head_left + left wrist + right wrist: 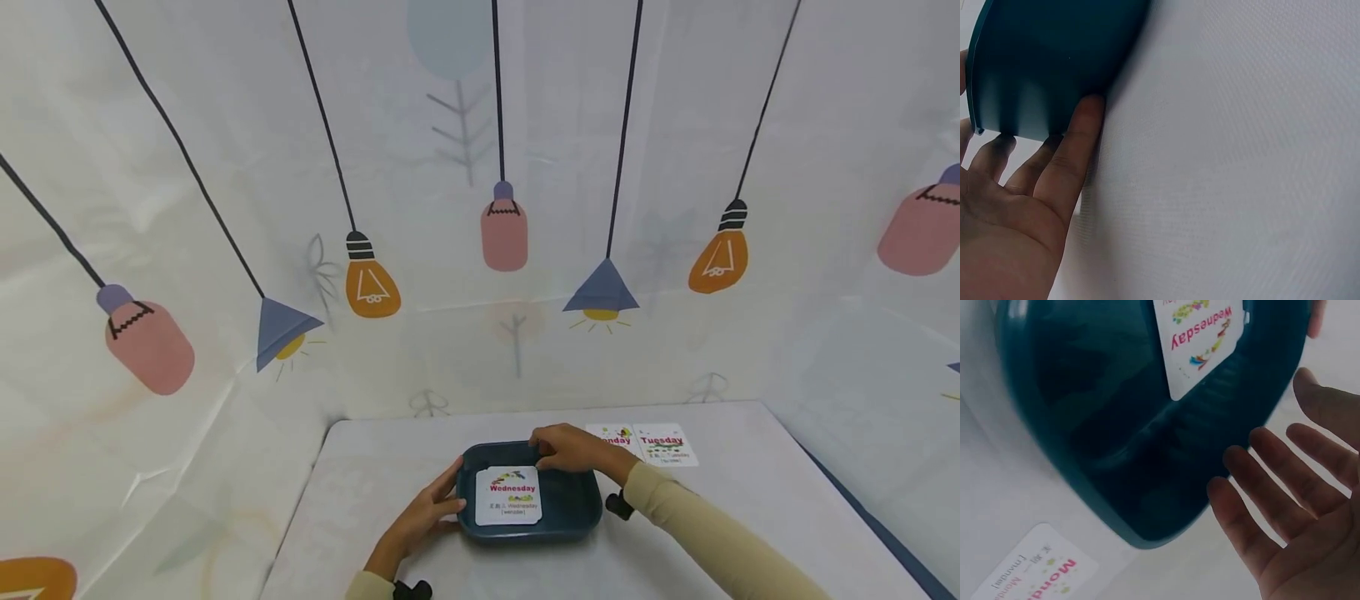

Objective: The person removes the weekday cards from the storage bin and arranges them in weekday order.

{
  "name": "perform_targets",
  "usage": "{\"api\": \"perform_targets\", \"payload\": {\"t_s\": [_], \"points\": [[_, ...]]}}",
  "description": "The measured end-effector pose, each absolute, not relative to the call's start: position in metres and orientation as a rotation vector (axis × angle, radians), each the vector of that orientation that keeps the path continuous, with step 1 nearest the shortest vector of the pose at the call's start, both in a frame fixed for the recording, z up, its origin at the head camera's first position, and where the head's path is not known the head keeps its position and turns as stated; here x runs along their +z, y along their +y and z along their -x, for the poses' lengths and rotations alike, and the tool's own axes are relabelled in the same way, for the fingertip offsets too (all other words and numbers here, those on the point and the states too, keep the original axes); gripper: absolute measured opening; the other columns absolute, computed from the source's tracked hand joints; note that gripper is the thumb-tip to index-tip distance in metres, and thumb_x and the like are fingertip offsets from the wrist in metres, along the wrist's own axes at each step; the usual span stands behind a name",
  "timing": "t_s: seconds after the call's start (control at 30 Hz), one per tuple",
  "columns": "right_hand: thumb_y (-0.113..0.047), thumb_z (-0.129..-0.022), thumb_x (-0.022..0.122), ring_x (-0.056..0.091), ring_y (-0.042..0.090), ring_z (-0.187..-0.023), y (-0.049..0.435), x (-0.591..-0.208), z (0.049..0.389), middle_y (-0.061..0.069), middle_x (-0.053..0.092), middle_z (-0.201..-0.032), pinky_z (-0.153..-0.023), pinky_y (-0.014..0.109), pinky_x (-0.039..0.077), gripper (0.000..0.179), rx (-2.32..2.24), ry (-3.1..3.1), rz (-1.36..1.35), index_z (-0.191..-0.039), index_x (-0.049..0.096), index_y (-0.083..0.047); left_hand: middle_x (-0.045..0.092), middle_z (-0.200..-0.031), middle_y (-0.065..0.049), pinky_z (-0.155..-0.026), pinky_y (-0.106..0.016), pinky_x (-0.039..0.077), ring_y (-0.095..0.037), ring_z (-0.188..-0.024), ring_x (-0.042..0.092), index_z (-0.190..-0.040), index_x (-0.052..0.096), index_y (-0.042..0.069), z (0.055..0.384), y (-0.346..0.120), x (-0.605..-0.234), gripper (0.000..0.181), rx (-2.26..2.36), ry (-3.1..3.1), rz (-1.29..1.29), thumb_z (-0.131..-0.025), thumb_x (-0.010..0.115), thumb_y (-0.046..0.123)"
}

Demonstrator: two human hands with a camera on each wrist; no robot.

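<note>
A dark teal tray [566, 500] lies on the table with a stack of white cards [508, 495] inside, toward its left. The top card reads "Wednesday". Along the tray's left side, my left hand [425, 514] rests its fingers on the outer wall; in the left wrist view, extended fingers [1063, 172] touch the teal plastic. My right hand [577, 448] is at the tray's far rim. Its loosely extended fingertips [1239, 455] appear to touch the rim in the right wrist view, and nothing lies in the palm.
Two cards lie behind the tray on the right: a "Monday" card [615, 435], partly hidden by the right arm, and a "Tuesday" card [665, 445] beside it. A white cloth covers the table [360, 475]. Hanging printed sheets [450, 358] close in the back and sides.
</note>
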State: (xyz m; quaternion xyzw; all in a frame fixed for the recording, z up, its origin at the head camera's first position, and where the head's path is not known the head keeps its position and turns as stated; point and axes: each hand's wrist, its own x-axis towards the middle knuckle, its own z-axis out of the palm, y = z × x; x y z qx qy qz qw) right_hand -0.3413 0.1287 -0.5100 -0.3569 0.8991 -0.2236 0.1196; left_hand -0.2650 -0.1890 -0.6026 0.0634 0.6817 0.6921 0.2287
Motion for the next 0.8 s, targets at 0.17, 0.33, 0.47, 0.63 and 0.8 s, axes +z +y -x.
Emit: {"api": "perform_targets", "payload": {"t_s": [0.17, 0.33, 0.47, 0.63, 0.8], "points": [[-0.025, -0.089, 0.076, 0.059, 0.009, -0.088, 0.11, -0.516, 0.343, 0.001, 0.069, -0.102, -0.086, 0.035, 0.055, 0.035, -0.473, 2.647, 1.089, -0.118, 0.067, -0.007, 0.008, -0.167, -0.019, -0.098, -0.057, 0.052, -0.052, -0.149, 0.017, -0.16, 0.024, 0.028, 0.266, -0.191, -0.601, 0.078, 1.907, 1.884, -0.166, -0.095, 0.065, 0.014], [-0.025, -0.087, 0.078, 0.06, 0.013, -0.091, 0.097, -0.515, 0.339, 0.005, 0.069, -0.105, -0.089, 0.037, 0.055, 0.036, -0.414, 2.651, 1.067, -0.116, 0.067, -0.008, 0.009, -0.168, -0.018, -0.098, -0.058, 0.051, -0.053, -0.149, 0.015, -0.16, 0.024, 0.028, 0.266, -0.188, -0.6, 0.077, 1.904, 1.882, -0.172, -0.096, 0.064, 0.014], [-0.025, -0.086, 0.079, 0.062, 0.013, -0.093, 0.091, -0.521, 0.341, 0.004, 0.07, -0.107, -0.091, 0.038, 0.055, 0.036, -0.391, 2.657, 1.051, -0.116, 0.068, -0.009, 0.008, -0.168, -0.018, -0.099, -0.059, 0.051, -0.053, -0.15, 0.013, -0.16, 0.022, 0.028, 0.265, -0.187, -0.599, 0.077, 1.908, 1.871, -0.187, -0.096, 0.063, 0.013], [-0.026, -0.085, 0.08, 0.064, 0.014, -0.095, 0.087, -0.533, 0.341, 0.005, 0.071, -0.113, -0.093, 0.038, 0.056, 0.04, -0.35, 2.644, 1.051, -0.118, 0.068, -0.008, 0.008, -0.168, -0.018, -0.099, -0.058, 0.051, -0.052, -0.15, 0.013, -0.16, 0.023, 0.029, 0.264, -0.188, -0.599, 0.077, 1.904, 1.871, -0.17, -0.096, 0.063, 0.012], [-0.033, -0.08, 0.083, 0.06, 0.009, -0.085, 0.084, -0.543, 0.337, 0.001, 0.069, -0.104, -0.087, 0.035, 0.057, 0.05, -0.264, 2.689, 1.01, -0.122, 0.066, -0.011, 0.008, -0.168, -0.017, -0.099, -0.059, 0.05, -0.053, -0.15, 0.013, -0.16, 0.023, 0.03, 0.264, -0.188, -0.599, 0.077, 1.896, 1.882, -0.176, -0.096, 0.063, 0.015]]}}
